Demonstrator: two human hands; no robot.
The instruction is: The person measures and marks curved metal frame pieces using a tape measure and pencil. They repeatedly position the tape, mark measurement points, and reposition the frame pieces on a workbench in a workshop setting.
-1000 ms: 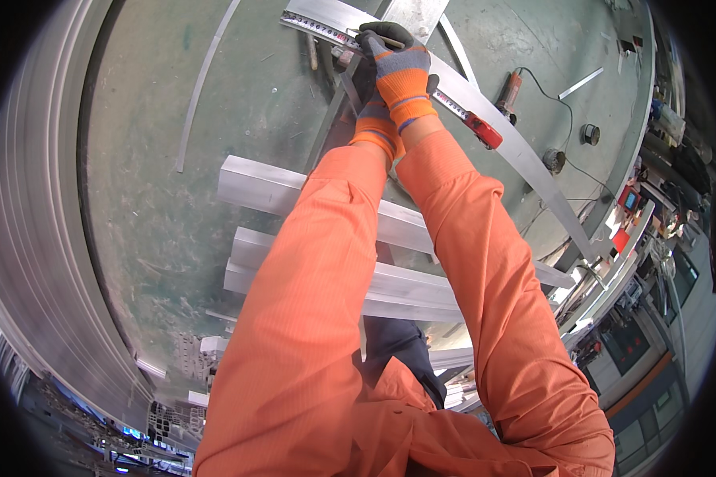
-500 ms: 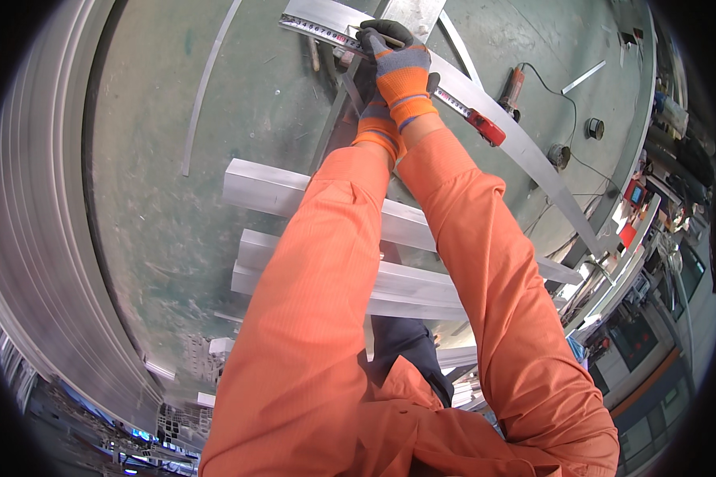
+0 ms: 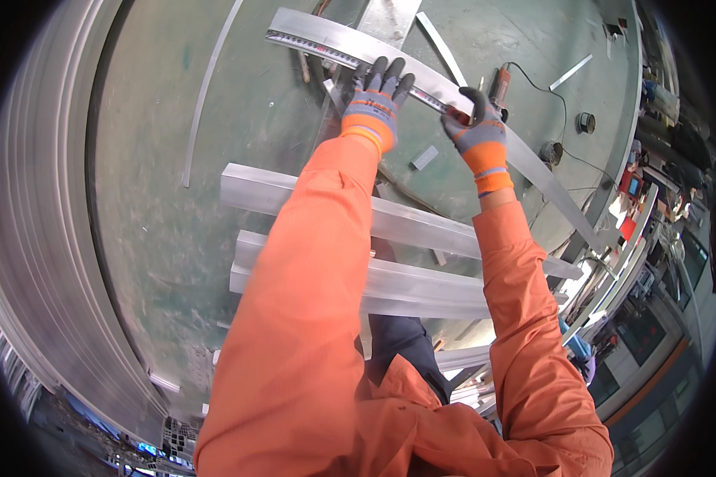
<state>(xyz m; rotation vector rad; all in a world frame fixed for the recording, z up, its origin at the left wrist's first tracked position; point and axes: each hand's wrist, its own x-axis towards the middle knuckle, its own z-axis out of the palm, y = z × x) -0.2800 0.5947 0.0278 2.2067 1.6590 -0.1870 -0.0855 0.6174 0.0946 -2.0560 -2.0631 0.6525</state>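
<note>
A long silvery metal bar (image 3: 525, 155) runs diagonally across the green work surface. Along its near edge lies the extended blade (image 3: 326, 52) of a tape measure. My left hand (image 3: 374, 107), in a grey and orange work glove, rests across the blade and the bar's edge with fingers spread. Farther right, my right hand (image 3: 483, 137), gloved alike, closes thumb and fingers about the red tape measure case (image 3: 458, 114), which is partly hidden. A thin pale stick (image 3: 481, 82) shows just above its fingers; whether the hand holds it is unclear.
Two thick metal profiles (image 3: 422, 226) (image 3: 422, 290) lie nearer me. A corded power tool (image 3: 500, 85) and dark round pieces (image 3: 585, 122) sit beyond the bar at right. A small offcut (image 3: 425, 157) lies between my arms. Long stacked profiles (image 3: 48, 199) line the left side.
My hands have come apart. The right has moved right along the bar to the tape measure case; the left now lies spread on the blade. The bar's far left end has shifted slightly in view.
</note>
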